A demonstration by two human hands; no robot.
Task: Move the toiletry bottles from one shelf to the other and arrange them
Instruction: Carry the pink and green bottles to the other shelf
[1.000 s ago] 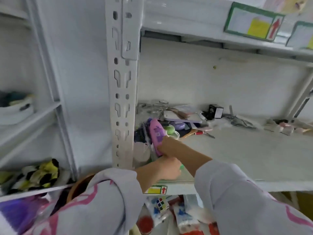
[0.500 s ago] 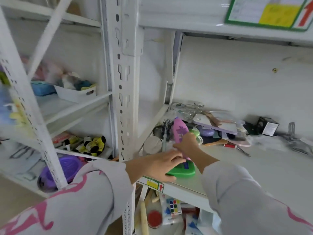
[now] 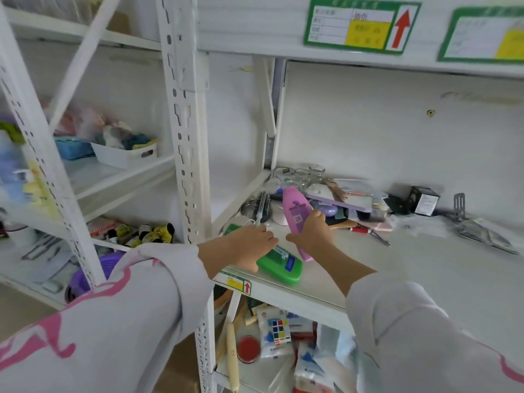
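Pink bottle [image 3: 296, 219]: centre of the frame, lifted off the shelf [image 3: 397, 268], tilted with its cap end low and toward the viewer.
Right hand [image 3: 310, 232]: fingers closed around the pink bottle's lower half, label side up.
Green bottle [image 3: 280, 263]: lying flat near the front edge of the shelf, just below and left of the pink one.
Left hand [image 3: 251, 245]: palm down, resting on the green bottle's far end; whether the fingers are curled round it cannot be told.
Hairbrush [image 3: 262, 205]: upright just behind the left hand, its handle close to the knuckles.
Clutter behind: glass jars [image 3: 302, 175] and a purple tray [image 3: 340, 201], near the pink bottle's upper end.
Destination, judged: the shelving bay at left of the frame, past the white upright post [image 3: 187, 137].
Risk: the green bottle lies close to the shelf lip; a loose one-handed lift could slide it over the edge.
Risk: swinging both bottles left may strike the post or knock the hairbrush over.
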